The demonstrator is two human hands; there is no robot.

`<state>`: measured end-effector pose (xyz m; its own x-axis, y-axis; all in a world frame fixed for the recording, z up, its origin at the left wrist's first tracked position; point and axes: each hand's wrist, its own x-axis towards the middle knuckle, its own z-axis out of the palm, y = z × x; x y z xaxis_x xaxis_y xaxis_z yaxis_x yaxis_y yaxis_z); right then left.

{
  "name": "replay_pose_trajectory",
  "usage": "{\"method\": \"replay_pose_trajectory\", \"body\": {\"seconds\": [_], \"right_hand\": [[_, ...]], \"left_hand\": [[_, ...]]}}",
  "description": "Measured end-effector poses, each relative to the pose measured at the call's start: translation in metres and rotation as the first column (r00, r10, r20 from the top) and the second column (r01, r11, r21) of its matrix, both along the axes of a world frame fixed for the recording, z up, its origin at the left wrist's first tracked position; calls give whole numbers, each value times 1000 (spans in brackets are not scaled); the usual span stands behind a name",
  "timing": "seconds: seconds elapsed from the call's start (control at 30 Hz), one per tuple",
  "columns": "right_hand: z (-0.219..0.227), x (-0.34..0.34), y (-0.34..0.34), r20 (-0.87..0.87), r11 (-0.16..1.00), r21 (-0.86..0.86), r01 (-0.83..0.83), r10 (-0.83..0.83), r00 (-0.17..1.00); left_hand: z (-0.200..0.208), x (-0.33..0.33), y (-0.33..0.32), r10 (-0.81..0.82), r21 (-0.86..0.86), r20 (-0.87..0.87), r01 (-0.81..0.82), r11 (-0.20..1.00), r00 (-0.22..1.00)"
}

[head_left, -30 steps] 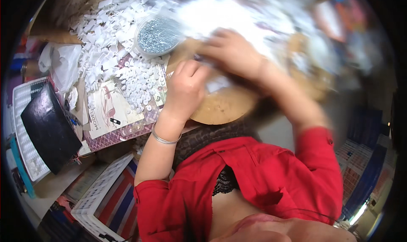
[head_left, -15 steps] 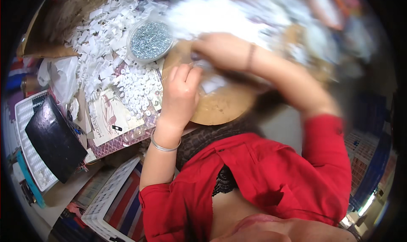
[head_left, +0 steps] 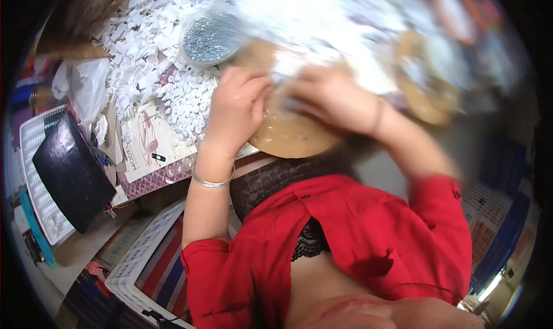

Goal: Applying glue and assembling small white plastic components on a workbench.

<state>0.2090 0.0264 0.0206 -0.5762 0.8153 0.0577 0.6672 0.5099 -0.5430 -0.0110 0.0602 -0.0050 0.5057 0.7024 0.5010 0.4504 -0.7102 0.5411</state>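
We're watching both hands working close together over the round brown board [head_left: 295,142], and as we're reading it, the step in hand is fine fingertip handling of one small piece. The left hand [head_left: 236,107] is resting at the board's left side, its fingers curling inward toward the thumb; the knuckles are hiding the pinch, so we're not able to tell whether it is gripping anything. The right hand [head_left: 337,99] is coming in from the other side, palm down and smeared by motion, fingers half bending; we're not able to tell how wide they are standing or what they are holding. The pale piece [head_left: 278,76] is showing, blurred, in the gap between the two hands, just beside the left fingertips.

Judging from this, the next move is calling for the left hand to be staying steady while the right is doing precise work. The tub [head_left: 196,63] of silvery metal pieces [head_left: 212,34] is standing just beyond the left hand, with the loose white pieces [head_left: 138,47] and small white rings [head_left: 187,107] lying near.

Against the frame just before, we're seeing the right hand sitting lower and nearer to us over the board, its fingers now covering the spot where a white piece was lying plainly visible. The left hand is appearing farther left, and the view itself is shifting slightly too.
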Motion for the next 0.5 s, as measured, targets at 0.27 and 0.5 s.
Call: {"method": "replay_pose_trajectory", "body": {"seconds": [0.27, 0.5], "right_hand": [[-1, 34, -27, -334, 932, 66, 357, -317, 888], [-43, 168, -97, -738, 218, -286, 933, -672, -69]], "left_hand": [[-8, 19, -32, -135, -34, -39, 134, 990, 990], [6, 25, -40, -151, -2, -267, 156, 988, 952]]}}
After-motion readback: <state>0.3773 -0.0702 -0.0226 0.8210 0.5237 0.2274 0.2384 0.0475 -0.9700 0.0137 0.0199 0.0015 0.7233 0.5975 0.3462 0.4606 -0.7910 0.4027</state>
